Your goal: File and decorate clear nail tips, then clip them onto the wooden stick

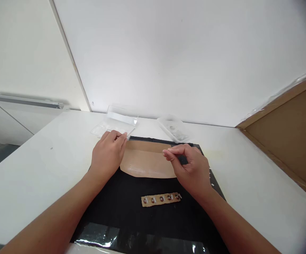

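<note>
My left hand [108, 149] is at the near edge of a clear plastic case [115, 121], fingers curled together. Whatever lies between those fingertips is hidden. My right hand [192, 165] hovers over the right end of a tan sheet [147, 164], thumb and forefinger pinched together. Anything in that pinch is too small to make out. Closer to me, a narrow brown strip [156, 200] lies on the black mat [131, 215]. Several shiny round pieces with little white tabs sit in a row along it.
Behind the mat stands a shallow translucent tray [174, 128] with small clear bits inside. Glossy clear tape [100, 234] covers the mat's front edge. A white wall [158, 63] closes off the back of the white table [49, 169]; a wood-framed brown panel [293, 130] borders the right.
</note>
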Demonstrator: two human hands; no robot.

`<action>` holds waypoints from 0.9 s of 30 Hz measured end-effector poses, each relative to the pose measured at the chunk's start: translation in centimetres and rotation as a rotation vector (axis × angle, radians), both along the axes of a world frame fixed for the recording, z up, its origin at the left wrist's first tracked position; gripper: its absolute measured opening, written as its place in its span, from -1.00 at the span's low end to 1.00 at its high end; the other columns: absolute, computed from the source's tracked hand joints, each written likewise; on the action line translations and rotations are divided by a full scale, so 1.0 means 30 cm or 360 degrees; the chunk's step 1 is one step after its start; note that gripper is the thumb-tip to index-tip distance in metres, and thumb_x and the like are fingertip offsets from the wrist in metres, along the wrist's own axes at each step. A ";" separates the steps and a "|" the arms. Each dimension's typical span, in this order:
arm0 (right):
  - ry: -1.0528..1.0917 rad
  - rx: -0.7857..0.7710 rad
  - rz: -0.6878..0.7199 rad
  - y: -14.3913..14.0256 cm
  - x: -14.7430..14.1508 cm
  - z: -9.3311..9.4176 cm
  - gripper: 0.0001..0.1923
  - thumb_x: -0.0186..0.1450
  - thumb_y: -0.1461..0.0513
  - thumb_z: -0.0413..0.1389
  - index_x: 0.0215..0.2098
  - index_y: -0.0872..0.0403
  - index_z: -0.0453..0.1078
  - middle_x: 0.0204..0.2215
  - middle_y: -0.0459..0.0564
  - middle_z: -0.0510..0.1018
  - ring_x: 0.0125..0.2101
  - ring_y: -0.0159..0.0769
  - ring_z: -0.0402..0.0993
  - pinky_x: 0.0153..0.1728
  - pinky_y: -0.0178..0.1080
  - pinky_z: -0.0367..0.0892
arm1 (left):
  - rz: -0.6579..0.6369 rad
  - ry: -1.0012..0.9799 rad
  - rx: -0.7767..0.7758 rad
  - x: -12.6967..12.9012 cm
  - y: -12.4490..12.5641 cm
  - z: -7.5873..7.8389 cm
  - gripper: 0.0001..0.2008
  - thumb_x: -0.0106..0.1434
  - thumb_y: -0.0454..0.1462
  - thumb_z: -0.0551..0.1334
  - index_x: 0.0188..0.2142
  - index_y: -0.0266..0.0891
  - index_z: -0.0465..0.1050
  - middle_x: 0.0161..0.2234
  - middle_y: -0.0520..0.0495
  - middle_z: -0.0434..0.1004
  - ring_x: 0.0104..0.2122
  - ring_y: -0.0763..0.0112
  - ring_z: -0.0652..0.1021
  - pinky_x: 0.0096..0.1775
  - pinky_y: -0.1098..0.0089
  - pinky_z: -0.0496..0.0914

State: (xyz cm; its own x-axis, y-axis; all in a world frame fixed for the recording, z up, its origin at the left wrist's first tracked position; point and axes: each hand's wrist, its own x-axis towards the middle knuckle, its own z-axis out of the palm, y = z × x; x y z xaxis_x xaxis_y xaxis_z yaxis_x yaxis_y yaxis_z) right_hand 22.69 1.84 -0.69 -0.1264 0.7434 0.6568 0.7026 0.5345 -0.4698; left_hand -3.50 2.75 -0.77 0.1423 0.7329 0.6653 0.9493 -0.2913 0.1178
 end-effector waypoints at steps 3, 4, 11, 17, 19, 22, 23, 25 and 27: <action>-0.0007 0.0003 0.0025 0.012 0.010 -0.012 -0.77 0.43 0.05 0.20 -0.33 -0.03 0.46 -0.41 -0.15 0.68 -0.39 -0.24 0.61 -0.23 -0.12 0.30 | 0.0003 0.0082 0.0048 -0.028 0.020 -0.002 -0.82 0.46 -0.27 0.20 -0.09 -0.19 0.61 -0.21 -0.17 0.61 -0.19 0.11 0.53 -0.22 0.20 0.40; -0.0010 0.0000 0.0042 0.013 0.009 -0.014 -0.77 0.43 0.05 0.20 -0.33 -0.03 0.46 -0.40 -0.15 0.68 -0.39 -0.24 0.62 -0.22 -0.12 0.29 | 0.0013 0.0093 0.0076 -0.033 0.022 -0.001 -0.82 0.45 -0.28 0.21 -0.07 -0.19 0.60 -0.20 -0.19 0.61 -0.16 0.08 0.52 -0.19 0.16 0.40; -0.0021 -0.0017 0.0146 0.004 -0.007 -0.012 -0.75 0.46 0.08 0.17 -0.35 0.00 0.45 -0.42 -0.13 0.67 -0.42 -0.29 0.57 -0.24 -0.15 0.21 | -0.0385 -0.0174 0.0118 0.019 -0.017 0.029 -0.83 0.47 -0.30 0.19 -0.11 -0.24 0.58 -0.26 -0.16 0.60 -0.21 0.19 0.50 -0.12 0.19 0.42; -0.0112 0.0208 0.0364 0.004 -0.007 -0.015 -0.82 0.42 0.17 0.24 -0.34 0.02 0.43 -0.37 -0.16 0.69 -0.40 -0.35 0.59 -0.25 -0.17 0.16 | -0.0712 -0.0779 -0.0344 0.094 -0.075 0.044 -0.75 0.50 -0.21 0.17 -0.21 -0.17 0.63 -0.26 -0.05 0.69 -0.21 0.30 0.59 -0.10 0.27 0.45; -0.0128 0.0280 0.0440 0.002 -0.008 -0.015 -0.85 0.41 0.22 0.25 -0.32 0.02 0.42 -0.37 -0.17 0.69 -0.38 -0.37 0.61 -0.26 -0.17 0.14 | -0.0707 -0.0980 -0.0533 0.104 -0.087 0.049 -0.75 0.49 -0.15 0.20 -0.22 -0.13 0.66 -0.20 -0.03 0.70 -0.18 0.32 0.61 -0.15 0.33 0.46; -0.0148 0.0351 0.0512 -0.005 -0.013 -0.013 -0.83 0.40 0.25 0.27 -0.32 0.03 0.38 -0.37 -0.16 0.69 -0.39 -0.39 0.60 -0.28 -0.18 0.12 | -0.0817 -0.1061 -0.0685 0.109 -0.099 0.053 -0.75 0.47 -0.12 0.22 -0.14 -0.10 0.68 -0.15 -0.04 0.70 -0.15 0.32 0.62 -0.18 0.36 0.46; -0.0155 0.0378 0.0520 -0.008 -0.014 -0.012 -0.83 0.39 0.26 0.27 -0.32 0.03 0.37 -0.37 -0.16 0.69 -0.40 -0.40 0.59 -0.28 -0.18 0.12 | -0.0860 -0.1050 -0.0717 0.110 -0.102 0.052 -0.75 0.47 -0.12 0.22 -0.11 -0.10 0.68 -0.14 -0.05 0.70 -0.15 0.32 0.61 -0.17 0.36 0.46; -0.0175 0.0425 0.0532 -0.012 -0.016 -0.009 -0.82 0.39 0.27 0.28 -0.33 0.04 0.36 -0.38 -0.15 0.68 -0.40 -0.40 0.58 -0.28 -0.18 0.11 | -0.0925 -0.1023 -0.0779 0.115 -0.109 0.050 -0.75 0.47 -0.12 0.23 -0.11 -0.10 0.69 -0.12 -0.05 0.70 -0.15 0.32 0.61 -0.14 0.35 0.47; -0.0184 0.0454 0.0541 -0.015 -0.015 -0.007 -0.81 0.38 0.29 0.27 -0.33 0.04 0.35 -0.38 -0.14 0.67 -0.39 -0.39 0.58 -0.27 -0.17 0.10 | -0.0962 -0.1029 -0.0829 0.121 -0.115 0.047 -0.76 0.47 -0.12 0.23 -0.12 -0.09 0.70 -0.12 -0.05 0.70 -0.15 0.32 0.61 -0.10 0.34 0.47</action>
State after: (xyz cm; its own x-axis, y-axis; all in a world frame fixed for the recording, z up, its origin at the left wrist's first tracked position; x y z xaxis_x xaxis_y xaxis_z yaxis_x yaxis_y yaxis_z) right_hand 22.23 1.39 -0.92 -0.4166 0.4385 0.7964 0.5040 0.8404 -0.1991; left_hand 0.14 -0.71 0.64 0.3106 0.8773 0.3658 0.3712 -0.4662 0.8030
